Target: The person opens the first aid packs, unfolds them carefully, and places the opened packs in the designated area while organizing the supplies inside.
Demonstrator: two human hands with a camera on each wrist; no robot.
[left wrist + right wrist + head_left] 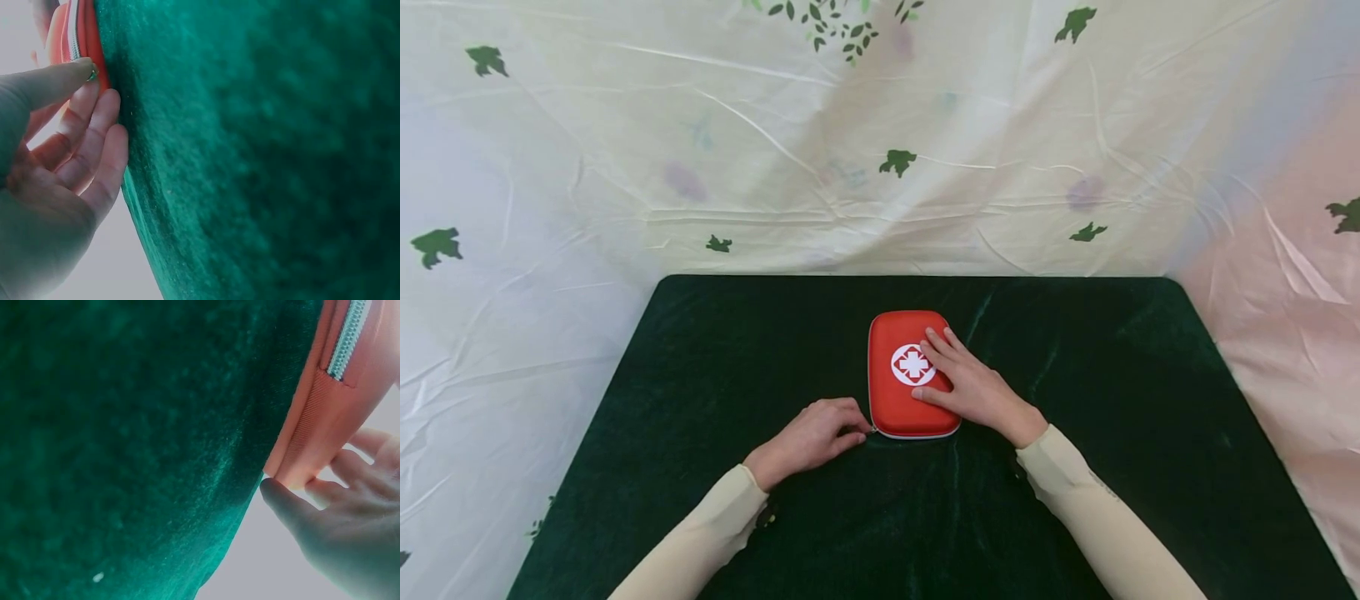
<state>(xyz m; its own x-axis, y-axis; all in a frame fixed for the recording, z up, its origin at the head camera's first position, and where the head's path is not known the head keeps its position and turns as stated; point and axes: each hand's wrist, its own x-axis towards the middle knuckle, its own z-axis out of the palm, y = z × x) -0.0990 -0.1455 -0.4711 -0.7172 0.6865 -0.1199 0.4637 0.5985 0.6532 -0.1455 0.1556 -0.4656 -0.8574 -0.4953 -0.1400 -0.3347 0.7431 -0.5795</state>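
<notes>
A red zippered first-aid case (898,403) with a white cross in a circle lies flat on the dark green cloth. At its near left corner my left hand (811,437) pinches the small metal zipper pull (94,72) between thumb and index finger; the other fingers are loosely bent below. My right hand (976,387) rests across the right part of the lid, fingers spread and fairly straight, partly covering the emblem. In the right wrist view, one end of the silver zipper teeth (349,341) shows along the case's side. The case looks closed.
Green velvety cloth (737,333) covers the table. Pale curtains (985,117) printed with green leaves hang behind the table and along both sides. A tiny white speck (98,577) lies on the cloth in the right wrist view.
</notes>
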